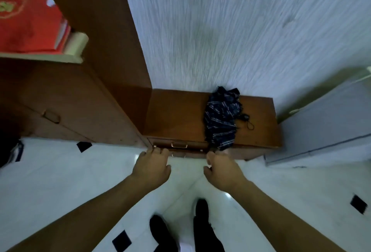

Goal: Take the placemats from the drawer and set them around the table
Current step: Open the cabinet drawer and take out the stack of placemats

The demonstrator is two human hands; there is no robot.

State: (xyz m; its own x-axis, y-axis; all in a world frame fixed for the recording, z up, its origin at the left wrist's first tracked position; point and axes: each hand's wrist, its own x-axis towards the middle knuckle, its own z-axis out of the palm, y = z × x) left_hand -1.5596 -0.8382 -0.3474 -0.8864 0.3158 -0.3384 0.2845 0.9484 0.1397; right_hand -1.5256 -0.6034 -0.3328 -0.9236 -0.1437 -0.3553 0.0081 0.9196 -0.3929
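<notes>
A low brown wooden cabinet (180, 115) stands against the white wall. Its top drawer (192, 145) has a metal handle (179, 145) and looks slightly ajar. My left hand (152, 166) reaches to the drawer's left front corner, fingertips touching its edge. My right hand (220, 166) reaches to the drawer's right end, fingers curled at its front. Neither hand holds a loose object. No placemats are visible; the drawer's inside is hidden.
A folded dark striped umbrella (221, 117) lies on the cabinet top, overhanging the front edge above my right hand. A tall brown cupboard (84, 95) stands left, with a red box (28, 20) on its shelf. A grey door (325, 123) is right. White tiled floor lies below.
</notes>
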